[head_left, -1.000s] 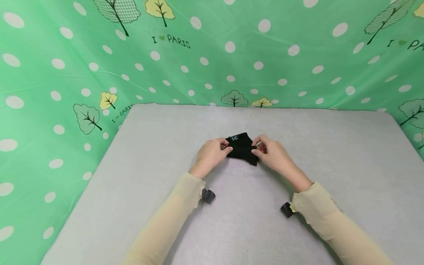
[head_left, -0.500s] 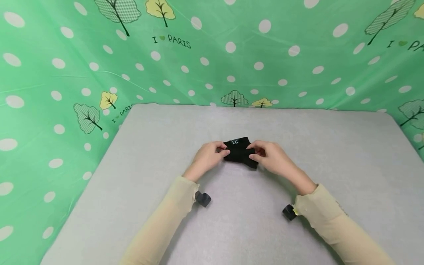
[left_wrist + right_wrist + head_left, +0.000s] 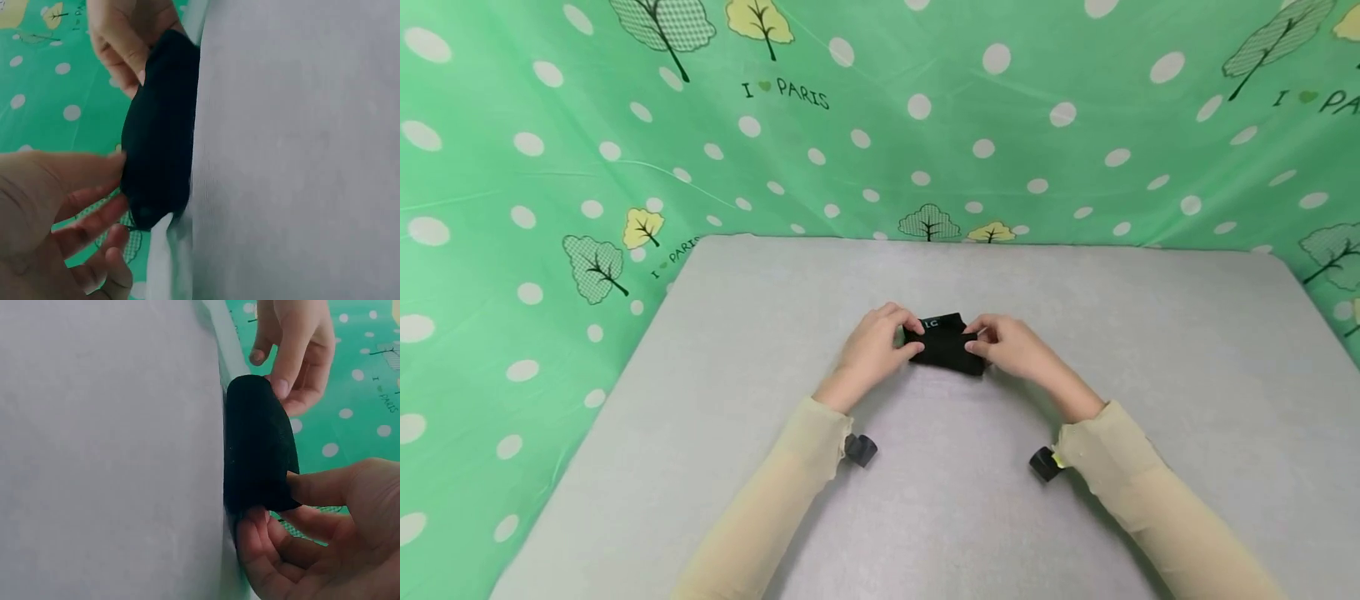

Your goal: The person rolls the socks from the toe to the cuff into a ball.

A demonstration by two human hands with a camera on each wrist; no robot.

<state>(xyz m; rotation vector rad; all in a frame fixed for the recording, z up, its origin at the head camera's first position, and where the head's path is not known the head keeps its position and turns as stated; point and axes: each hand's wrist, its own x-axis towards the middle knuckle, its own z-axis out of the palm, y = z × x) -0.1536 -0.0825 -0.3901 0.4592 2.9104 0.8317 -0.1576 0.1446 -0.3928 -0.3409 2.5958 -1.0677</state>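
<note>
Black socks (image 3: 951,350), folded into a short bundle with pale lettering on the far part, lie between both hands near the middle of the table. At the bundle's left end, my left hand (image 3: 872,343) pinches the fabric between thumb and fingers. My right hand (image 3: 1017,350) grips the right end in the same way. In the left wrist view the dark bundle (image 3: 162,131) spans from one hand to the other. From the right wrist, the near end of the fold (image 3: 259,450) looks rounded, with right-hand fingers partly under it. Some fingertips are hidden behind the fabric.
A grey table (image 3: 940,517) extends around the hands. Behind it and to the left hangs a green dotted cloth (image 3: 820,183) with printed trees. Small black devices, one at the left cuff (image 3: 861,450) and one at the right cuff (image 3: 1045,463), sit at the wrists.
The bundle first came slightly nearer. Its near flap, which stuck out at the lower right, is now folded into a more even rectangle, covering part of the lettering. Both hands keep hold.
</note>
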